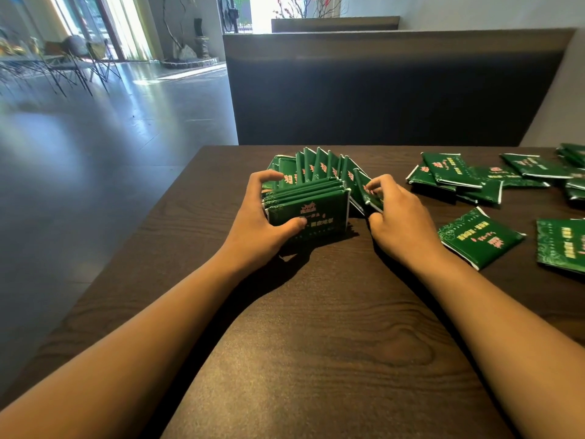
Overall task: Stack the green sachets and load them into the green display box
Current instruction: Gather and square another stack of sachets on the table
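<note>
My left hand (264, 213) has its grip clamped on a squared-up pack of glossy green foil sachets with white edges (308, 202), thumb pressed on the near printed face, fingers curled over the far-left corner; the pack stands on edge on the dark wood-grain surface (316, 343), long axis running left-right across me. Right behind it, touching or nearly so, a fanned row of the same green sachets standing upright (319, 163) leans off toward the far right; can't tell whether these sit inside a green display box, no box wall clearly shows, so box location unknown. Just right of the pack, my right hand (400, 217) pinches one tilted green sachet (365, 193), grip closed on its upper edge, the sachet leaning with its lower end toward the pack's right end. The key relation: that tilted sachet lies just beside the pack's right end, so judging by this it needs to swing leftward and flat against the pack, and the right hand is the nearer one for it. Further right, well apart, a loose scatter of flat green sachets (493, 179) lies on the surface, all on the right hand's side, not yet stacked.
</note>
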